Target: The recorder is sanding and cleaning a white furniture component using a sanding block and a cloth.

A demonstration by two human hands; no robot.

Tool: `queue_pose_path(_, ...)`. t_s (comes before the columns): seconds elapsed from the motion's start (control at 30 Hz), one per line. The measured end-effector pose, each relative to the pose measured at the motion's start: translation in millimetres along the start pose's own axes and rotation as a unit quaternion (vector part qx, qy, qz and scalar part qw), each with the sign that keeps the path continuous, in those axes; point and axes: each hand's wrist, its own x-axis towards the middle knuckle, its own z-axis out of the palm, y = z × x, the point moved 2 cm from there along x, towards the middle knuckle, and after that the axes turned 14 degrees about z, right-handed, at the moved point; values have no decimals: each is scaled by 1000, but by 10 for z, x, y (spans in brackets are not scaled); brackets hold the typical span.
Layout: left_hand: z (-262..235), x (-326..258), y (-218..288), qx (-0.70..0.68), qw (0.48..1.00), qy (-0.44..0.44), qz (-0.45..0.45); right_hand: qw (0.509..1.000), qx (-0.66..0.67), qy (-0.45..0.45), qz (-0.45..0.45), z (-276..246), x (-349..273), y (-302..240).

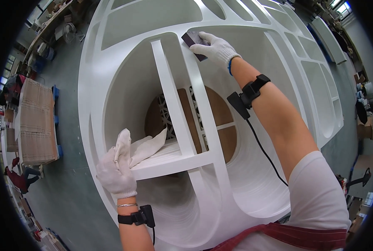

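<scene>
A large white moulded frame [92, 83] with rounded openings and straight crossbars stands in front of me. My right hand [215, 49], in a white knitted glove, grips a dark rectangular sanding block [193, 40]. The block lies against the frame's surface where an upright bar meets the upper rim. At the left, my gloved left hand [117, 169] is closed on a white cloth [149, 147] beside the crossbar. Part of the cloth is spread over the ledge behind that bar. The left fingertips are partly hidden by the fabric.
Deep hollows lie between the bars, with brown round panels [222, 106] at their bottom. A stack of brown boards [39, 121] stands on the floor to the left. Another person [21, 178] is farther off at the left. A long pale panel [328, 39] stands at the right.
</scene>
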Motion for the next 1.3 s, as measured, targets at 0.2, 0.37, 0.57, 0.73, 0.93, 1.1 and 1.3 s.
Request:
queue_pose_path(0.2,-64,85,76,-39,992,-98,-67,995,71,-27,-61,93,-944,639)
queue_pose_path(0.37,-29,37,27,-11,997,-64,-32,964,-9,-141,-223,-229,-2744,1176)
queue_pose_path(0.57,27,-106,-98,13,996,-68,-49,960,8,-83,-266,-673,-2546,1254)
queue_pose_path(0.73,44,-107,-140,7,999,-23,-24,983,-13,68,-168,-337,-1107,595)
queue_pose_path(0.93,48,-91,-127,-27,999,-11,-39,943,-248,100,-197,-370,-505,-477)
queue_pose_path(1.1,21,-87,-98,-20,999,-24,-42,884,-406,9,-230,-347,-637,-890)
queue_pose_path(1.3,22,-87,-112,-3,999,-31,-41,822,-516,-41,-236,-238,-1234,-645)
